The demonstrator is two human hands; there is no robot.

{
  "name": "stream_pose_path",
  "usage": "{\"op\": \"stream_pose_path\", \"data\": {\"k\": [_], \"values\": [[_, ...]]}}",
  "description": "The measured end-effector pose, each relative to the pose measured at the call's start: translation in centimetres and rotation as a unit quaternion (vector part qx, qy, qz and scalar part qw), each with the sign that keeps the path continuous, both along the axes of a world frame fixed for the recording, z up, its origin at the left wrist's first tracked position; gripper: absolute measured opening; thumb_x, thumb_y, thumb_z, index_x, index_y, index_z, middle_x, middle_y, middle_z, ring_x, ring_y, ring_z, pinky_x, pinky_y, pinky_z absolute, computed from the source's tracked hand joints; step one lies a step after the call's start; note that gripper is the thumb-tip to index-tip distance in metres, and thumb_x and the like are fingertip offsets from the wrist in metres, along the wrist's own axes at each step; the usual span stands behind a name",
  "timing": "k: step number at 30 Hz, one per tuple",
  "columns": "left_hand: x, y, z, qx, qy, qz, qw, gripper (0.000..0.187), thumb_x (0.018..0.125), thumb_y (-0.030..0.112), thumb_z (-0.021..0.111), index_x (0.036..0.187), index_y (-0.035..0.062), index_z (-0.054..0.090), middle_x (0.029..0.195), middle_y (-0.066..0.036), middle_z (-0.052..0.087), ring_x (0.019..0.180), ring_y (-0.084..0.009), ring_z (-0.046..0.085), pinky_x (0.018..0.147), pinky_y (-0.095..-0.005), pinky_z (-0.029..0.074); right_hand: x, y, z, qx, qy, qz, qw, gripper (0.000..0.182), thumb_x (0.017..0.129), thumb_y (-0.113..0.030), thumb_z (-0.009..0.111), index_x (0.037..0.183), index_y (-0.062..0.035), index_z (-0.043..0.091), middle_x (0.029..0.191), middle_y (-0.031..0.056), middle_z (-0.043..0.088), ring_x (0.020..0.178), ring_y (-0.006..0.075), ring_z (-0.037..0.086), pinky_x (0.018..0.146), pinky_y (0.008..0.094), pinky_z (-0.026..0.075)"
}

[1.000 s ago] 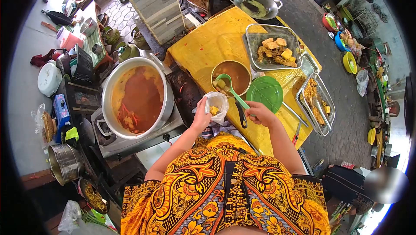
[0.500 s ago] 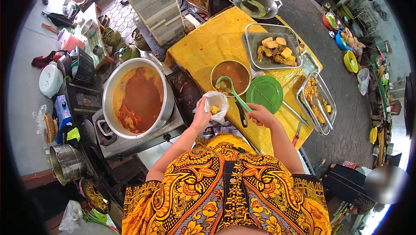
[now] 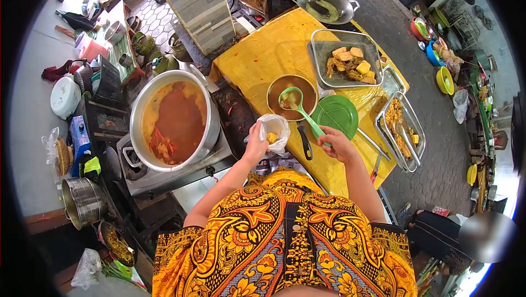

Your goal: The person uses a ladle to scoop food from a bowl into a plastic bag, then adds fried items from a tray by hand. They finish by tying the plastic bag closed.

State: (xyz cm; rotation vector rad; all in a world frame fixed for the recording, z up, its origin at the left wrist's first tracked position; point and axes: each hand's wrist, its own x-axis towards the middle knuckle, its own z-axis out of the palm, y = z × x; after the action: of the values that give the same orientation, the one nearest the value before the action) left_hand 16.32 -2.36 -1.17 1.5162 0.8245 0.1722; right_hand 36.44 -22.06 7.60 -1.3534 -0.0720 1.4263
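Green in colour, the ladle is held by its handle in the right hand, whose grip is clenched around it. The ladle's bowl, filled with broth and pale chunks, is held over the saucepan, in which brown broth can be seen. The translucent plastic bag is grasped at its side by the left hand, its mouth kept open and yellow food seen inside. The bag is held near the saucepan's black handle.

The saucepan is set on a counter covered in yellow sheeting, and just beside it a green plate is placed. Fried pieces are piled in a wire-mesh basket beyond, while yellowish food is held in a smaller wire-mesh basket at the counter's right edge. On the left, a large metal pot of reddish-orange broth is seated on a stove.
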Motion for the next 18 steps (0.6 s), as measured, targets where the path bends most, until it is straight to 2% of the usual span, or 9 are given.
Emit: {"op": "stream_pose_path", "data": {"k": [8, 9, 10, 11, 12, 13, 14, 16, 18], "values": [[0.4, -0.2, 0.4, 0.019, 0.011, 0.014, 1.000, 0.075, 0.073, -0.010, 0.045, 0.143, 0.0011, 0.022, 0.142, -0.010, 0.023, 0.106, -0.0227, 0.053, 0.064, -0.0258, 0.056, -3.7, -2.6, 6.3, -0.050, -0.041, 0.049, 0.997, 0.053, 0.084, -0.006, 0.050, 0.136, -0.0073, 0.039, 0.075, 0.0002, 0.052, 0.045, 0.0038, 0.038, 0.035, 0.0182, 0.026], [0.5, -0.2, 0.5, 0.019, 0.011, 0.012, 1.000, 0.075, 0.073, -0.010, 0.045, 0.143, 0.0011, 0.022, 0.142, -0.010, 0.023, 0.106, -0.0227, 0.053, 0.064, -0.0258, 0.056, -4.0, -2.9, 5.8, -0.077, -0.078, 0.099, 0.989, 0.053, 0.083, -0.006, 0.050, 0.136, -0.0093, 0.041, 0.078, 0.0042, 0.056, 0.051, 0.0113, 0.050, 0.041, 0.0257, 0.038], [0.6, -0.3, 0.7, 0.003, 0.001, 0.025, 1.000, 0.075, 0.073, -0.010, 0.046, 0.143, 0.0013, 0.021, 0.142, -0.010, 0.022, 0.107, -0.0225, 0.052, 0.064, -0.0260, 0.056, -4.6, -3.5, 3.7, -0.078, -0.078, 0.097, 0.989, 0.053, 0.083, -0.006, 0.050, 0.136, -0.0093, 0.041, 0.078, 0.0042, 0.056, 0.051, 0.0113, 0.050, 0.041, 0.0257, 0.038], [0.7, -0.3, 0.9, -0.014, -0.008, 0.037, 0.999, 0.076, 0.073, -0.010, 0.046, 0.143, 0.0015, 0.021, 0.142, -0.010, 0.022, 0.108, -0.0223, 0.051, 0.064, -0.0261, 0.057, -5.4, -4.1, 0.7, 0.033, -0.416, 0.148, 0.897, 0.053, 0.083, -0.006, 0.049, 0.135, -0.0093, 0.041, 0.081, 0.0066, 0.058, 0.058, 0.0172, 0.055, 0.047, 0.0314, 0.042], [0.7, -0.3, 1.0, -0.013, -0.008, 0.033, 0.999, 0.076, 0.073, -0.010, 0.046, 0.143, 0.0015, 0.021, 0.142, -0.010, 0.022, 0.108, -0.0223, 0.051, 0.064, -0.0261, 0.057, -6.3, -4.5, -0.9, 0.136, -0.697, 0.179, 0.680, 0.052, 0.083, -0.006, 0.049, 0.134, -0.0094, 0.042, 0.084, 0.0090, 0.059, 0.065, 0.0232, 0.060, 0.053, 0.0370, 0.047], [0.7, -0.3, 1.1, -0.012, -0.014, 0.042, 0.999, 0.076, 0.073, -0.010, 0.046, 0.143, 0.0018, 0.020, 0.142, -0.009, 0.022, 0.110, -0.0220, 0.050, 0.064, -0.0263, 0.057, -7.7, -4.2, 2.3, -0.019, -0.596, 0.268, 0.757, 0.051, 0.083, -0.006, 0.048, 0.134, -0.0083, 0.042, 0.101, 0.0159, 0.059, 0.089, 0.0346, 0.060, 0.073, 0.0444, 0.049], [0.7, -0.2, 1.2, -0.009, -0.020, 0.051, 0.998, 0.076, 0.073, -0.010, 0.046, 0.144, 0.0021, 0.020, 0.141, -0.009, 0.022, 0.111, -0.0218, 0.049, 0.064, -0.0265, 0.057, -8.3, -3.8, 3.8, -0.021, -0.596, 0.264, 0.758, 0.051, 0.083, -0.006, 0.048, 0.134, -0.0083, 0.042, 0.101, 0.0159, 0.059, 0.089, 0.0346, 0.060, 0.073, 0.0444, 0.049], [0.4, -0.2, 1.1, -0.037, -0.044, 0.056, 0.997, 0.076, 0.074, -0.011, 0.045, 0.144, 0.0023, 0.019, 0.140, -0.008, 0.023, 0.113, -0.0216, 0.048, 0.065, -0.0269, 0.057, -8.8, -3.1, 5.4, -0.174, -0.548, 0.374, 0.727, 0.050, 0.084, -0.006, 0.048, 0.133, -0.0076, 0.042, 0.115, 0.0202, 0.056, 0.098, 0.0368, 0.057, 0.084, 0.0415, 0.047], [-0.1, -0.2, 0.3, -0.019, -0.064, 0.055, 0.996, 0.076, 0.074, -0.011, 0.045, 0.144, 0.0033, 0.019, 0.140, -0.008, 0.022, 0.112, -0.0220, 0.048, 0.065, -0.0270, 0.057, -8.8, -3.3, 6.1, -0.174, -0.532, 0.358, 0.747, 0.050, 0.084, -0.005, 0.048, 0.133, -0.0074, 0.041, 0.116, 0.0216, 0.055, 0.101, 0.0374, 0.056, 0.086, 0.0415, 0.046]]}}
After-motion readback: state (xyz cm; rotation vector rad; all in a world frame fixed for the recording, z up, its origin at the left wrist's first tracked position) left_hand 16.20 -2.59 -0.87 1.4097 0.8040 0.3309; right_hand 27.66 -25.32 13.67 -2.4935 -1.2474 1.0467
